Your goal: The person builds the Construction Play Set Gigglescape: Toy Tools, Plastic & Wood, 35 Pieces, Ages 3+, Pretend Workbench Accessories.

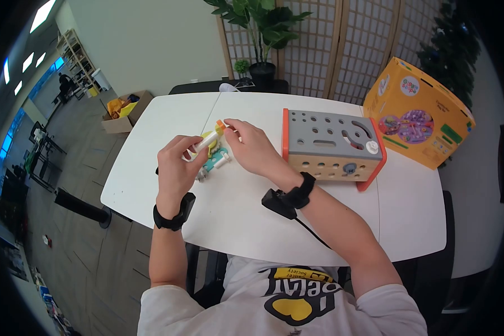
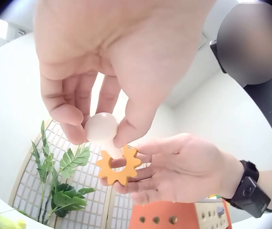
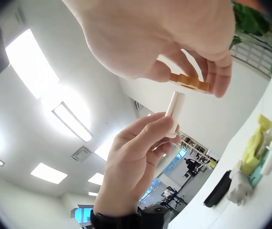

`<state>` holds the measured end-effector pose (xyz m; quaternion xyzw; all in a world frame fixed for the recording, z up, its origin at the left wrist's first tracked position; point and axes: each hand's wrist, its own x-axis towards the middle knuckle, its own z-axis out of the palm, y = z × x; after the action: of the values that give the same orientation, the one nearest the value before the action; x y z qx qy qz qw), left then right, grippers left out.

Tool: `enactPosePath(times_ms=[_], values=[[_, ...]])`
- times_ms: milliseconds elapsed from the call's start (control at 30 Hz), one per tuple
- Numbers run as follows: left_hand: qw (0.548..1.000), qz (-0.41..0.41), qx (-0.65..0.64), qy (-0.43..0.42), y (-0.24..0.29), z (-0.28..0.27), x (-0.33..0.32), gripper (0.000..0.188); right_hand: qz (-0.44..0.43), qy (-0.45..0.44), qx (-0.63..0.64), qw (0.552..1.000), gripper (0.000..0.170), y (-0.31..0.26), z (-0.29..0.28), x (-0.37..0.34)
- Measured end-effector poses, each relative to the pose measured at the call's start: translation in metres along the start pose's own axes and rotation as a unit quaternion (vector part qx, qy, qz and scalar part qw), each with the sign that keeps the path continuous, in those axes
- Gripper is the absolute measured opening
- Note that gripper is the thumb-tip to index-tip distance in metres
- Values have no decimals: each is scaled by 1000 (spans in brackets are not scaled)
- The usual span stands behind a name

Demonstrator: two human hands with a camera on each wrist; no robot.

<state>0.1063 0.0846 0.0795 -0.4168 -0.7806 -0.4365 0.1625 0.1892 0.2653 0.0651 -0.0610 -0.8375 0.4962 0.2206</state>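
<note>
My left hand [image 1: 175, 167] pinches a white peg [image 3: 175, 110] with a round head [image 2: 102, 128] between thumb and fingers. An orange gear [image 2: 119, 166] is held by my right hand [image 1: 253, 147] between thumb and fingertips. The peg's slotted end points at the gear; in the right wrist view a small gap separates them. Below the hands on the table lie a yellow piece [image 3: 254, 145], a teal piece [image 1: 211, 161], a white peg [image 3: 271, 157] and a grey piece [image 3: 240, 187].
A toy box [image 1: 333, 134] with a grey holed top and orange sides stands right of my hands on the white table [image 1: 252, 224]. Behind it at the right is a yellow carton [image 1: 420, 112]. A black object [image 3: 218, 188] lies beside the loose pieces.
</note>
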Motion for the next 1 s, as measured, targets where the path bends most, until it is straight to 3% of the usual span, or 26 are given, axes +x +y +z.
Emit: enactPosePath(times_ms=[133, 233, 333, 467, 533, 733, 833, 933, 1000], values=[[999, 39, -14, -14, 25, 1, 0, 22, -3, -7, 94, 996, 49, 0, -13, -17], [999, 31, -7, -29, 40, 3, -1, 22, 68, -12, 228, 971, 56, -8, -30, -30], [998, 55, -15, -36, 47, 11, -2, 29, 78, -53, 280, 955, 64, -9, -45, -39], [988, 38, -135, -58, 54, 27, -7, 52, 84, -69, 337, 935, 66, -9, -57, -57], [980, 47, -188, -52, 61, 34, -9, 52, 71, -69, 348, 932, 65, -5, -61, -65], [946, 62, -295, -122, 68, 50, -19, 38, 93, -47, 313, 944, 53, -4, -82, -89], [947, -6, -291, -137, 74, 60, -26, 32, 96, -64, 264, 957, 44, 5, -92, -104], [933, -30, -328, -141, 74, 77, -35, 23, -22, 9, 157, 987, 36, 10, -93, -124], [928, -30, -330, -167, 78, 85, -41, 20, -20, 42, 53, 998, 32, 5, -100, -135]])
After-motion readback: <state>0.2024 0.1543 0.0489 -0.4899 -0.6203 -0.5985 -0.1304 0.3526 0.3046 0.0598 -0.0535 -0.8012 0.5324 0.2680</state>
